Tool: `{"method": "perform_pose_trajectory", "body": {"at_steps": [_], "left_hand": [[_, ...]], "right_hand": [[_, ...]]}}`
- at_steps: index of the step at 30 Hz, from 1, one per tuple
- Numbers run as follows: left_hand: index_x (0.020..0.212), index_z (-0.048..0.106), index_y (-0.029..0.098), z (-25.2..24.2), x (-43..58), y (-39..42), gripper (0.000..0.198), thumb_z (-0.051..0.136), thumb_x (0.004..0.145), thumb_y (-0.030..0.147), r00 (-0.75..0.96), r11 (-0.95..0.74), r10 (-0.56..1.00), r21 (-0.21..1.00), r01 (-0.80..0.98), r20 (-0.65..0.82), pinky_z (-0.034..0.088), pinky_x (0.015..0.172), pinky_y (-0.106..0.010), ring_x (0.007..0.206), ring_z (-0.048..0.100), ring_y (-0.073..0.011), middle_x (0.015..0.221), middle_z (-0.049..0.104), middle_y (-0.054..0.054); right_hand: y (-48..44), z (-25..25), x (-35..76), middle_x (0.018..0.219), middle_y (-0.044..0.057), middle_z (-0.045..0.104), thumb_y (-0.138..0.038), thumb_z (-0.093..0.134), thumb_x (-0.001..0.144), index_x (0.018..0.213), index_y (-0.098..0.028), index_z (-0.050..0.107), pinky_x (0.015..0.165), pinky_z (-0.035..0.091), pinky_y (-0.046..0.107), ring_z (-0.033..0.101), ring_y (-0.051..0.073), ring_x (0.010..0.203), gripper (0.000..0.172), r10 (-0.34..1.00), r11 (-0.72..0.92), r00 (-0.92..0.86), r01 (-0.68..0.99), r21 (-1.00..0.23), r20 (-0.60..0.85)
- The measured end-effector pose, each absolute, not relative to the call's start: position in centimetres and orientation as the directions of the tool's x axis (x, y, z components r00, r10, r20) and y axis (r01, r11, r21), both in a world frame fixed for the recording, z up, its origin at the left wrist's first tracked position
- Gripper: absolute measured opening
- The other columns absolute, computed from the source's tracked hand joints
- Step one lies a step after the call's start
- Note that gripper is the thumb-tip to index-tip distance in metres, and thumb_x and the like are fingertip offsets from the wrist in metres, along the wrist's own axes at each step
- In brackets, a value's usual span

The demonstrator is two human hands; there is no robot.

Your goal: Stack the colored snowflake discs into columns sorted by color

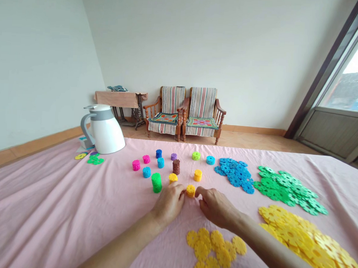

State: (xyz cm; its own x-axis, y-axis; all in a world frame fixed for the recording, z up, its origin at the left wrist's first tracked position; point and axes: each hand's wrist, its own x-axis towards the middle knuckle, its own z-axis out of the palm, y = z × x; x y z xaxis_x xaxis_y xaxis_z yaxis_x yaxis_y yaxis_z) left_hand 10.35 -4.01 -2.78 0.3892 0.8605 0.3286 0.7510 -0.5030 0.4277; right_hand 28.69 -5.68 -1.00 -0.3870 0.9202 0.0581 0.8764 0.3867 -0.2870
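A short stack of yellow notched discs [191, 191] stands upright on the cloth between my two hands. My left hand [170, 201] is closed, its fingertips against the stack's left side. From the right, my right hand [215, 206] has its fingers curled, with the tips at the stack's other side. Behind my left hand a second yellow stack [173, 177] is partly hidden. Close by are another yellow stack [197, 175], a tall green stack [156, 183] and a brown stack [176, 166]. Loose yellow discs [216, 248] lie in front of my right hand.
Piles of blue discs [235, 173], green discs [287, 188] and yellow discs [308, 240] spread along the right. Small pink, blue, purple and lime stacks stand farther back. A white jug [108, 132] is at the far left of the pink cloth [58, 207], beside several loose discs [95, 159].
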Motion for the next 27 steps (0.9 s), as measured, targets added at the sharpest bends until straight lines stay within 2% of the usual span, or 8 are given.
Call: {"method": "perform_pose_trajectory", "body": {"at_steps": [4,7,10,12,17,24,27], "left_hand": [[0.076,0.06,0.016,-1.4,9.6,-4.5,0.016,0.049,0.076,0.005,0.374,-0.46,0.887,0.445,0.768,0.272,0.04,0.065,-0.025,0.076,0.056,-0.0169,0.079,0.059,-0.003],[0.074,0.061,0.017,0.2,9.0,-5.4,0.005,0.059,0.073,0.012,0.544,-0.525,0.83,0.501,0.688,0.123,0.039,0.061,-0.023,0.069,0.055,-0.0142,0.076,0.058,0.0],[0.092,0.064,0.02,1.3,8.8,-6.4,0.028,0.072,0.065,0.02,0.744,-0.605,0.668,0.565,0.561,-0.023,0.04,0.057,-0.021,0.063,0.052,-0.0113,0.085,0.057,0.001],[0.099,0.064,0.022,1.7,8.9,-6.9,0.037,0.074,0.064,0.023,0.805,-0.644,0.59,0.564,0.517,-0.064,0.041,0.058,-0.021,0.066,0.053,-0.0122,0.089,0.056,0.001],[0.094,0.064,0.022,2.0,9.6,-7.4,0.027,0.072,0.068,0.022,0.836,-0.695,0.546,0.525,0.491,-0.059,0.041,0.062,-0.022,0.073,0.053,-0.0139,0.082,0.054,0.001],[0.08,0.056,0.019,1.4,10.4,-7.8,0.025,0.062,0.06,0.005,0.837,-0.716,0.547,0.507,0.479,-0.018,0.039,0.061,-0.021,0.065,0.048,-0.0115,0.07,0.05,0.004],[0.077,0.054,0.019,1.2,10.3,-7.2,0.024,0.056,0.058,0.004,0.783,-0.691,0.621,0.498,0.524,0.038,0.038,0.057,-0.021,0.061,0.048,-0.0108,0.07,0.05,0.004]], "right_hand": [[-6.9,-1.2,30.7,0.069,0.004,0.064,-0.011,0.04,0.08,0.101,-0.018,0.061,0.057,0.029,0.025,0.059,0.015,0.065,0.031,0.932,0.363,-0.341,0.86,-0.358,0.125],[-7.9,-2.1,33.0,0.057,-0.002,0.055,-0.014,0.04,0.08,0.097,-0.018,0.06,0.054,0.029,0.024,0.051,0.013,0.055,0.027,0.941,0.339,-0.29,0.83,-0.443,0.177],[-8.4,-3.0,35.0,0.051,-0.006,0.047,-0.019,0.039,0.082,0.093,-0.019,0.059,0.05,0.027,0.024,0.045,0.011,0.048,0.023,0.954,0.297,-0.229,0.791,-0.535,0.193],[-8.5,-3.4,35.8,0.051,-0.007,0.044,-0.023,0.038,0.084,0.091,-0.019,0.058,0.048,0.028,0.023,0.044,0.011,0.046,0.021,0.965,0.259,-0.184,0.755,-0.602,0.185],[-8.2,-3.9,36.5,0.052,-0.008,0.039,-0.027,0.038,0.086,0.091,-0.019,0.056,0.047,0.03,0.023,0.043,0.01,0.045,0.02,0.975,0.222,-0.149,0.7,-0.679,0.165],[-8.4,-3.8,36.8,0.049,-0.008,0.04,-0.026,0.037,0.086,0.092,-0.018,0.056,0.046,0.026,0.023,0.038,0.01,0.045,0.021,0.971,0.24,-0.176,0.725,-0.646,0.163],[-8.5,-3.6,36.8,0.049,-0.008,0.04,-0.025,0.037,0.086,0.092,-0.018,0.057,0.047,0.025,0.023,0.037,0.01,0.045,0.021,0.967,0.255,-0.189,0.733,-0.63,0.17]]}}
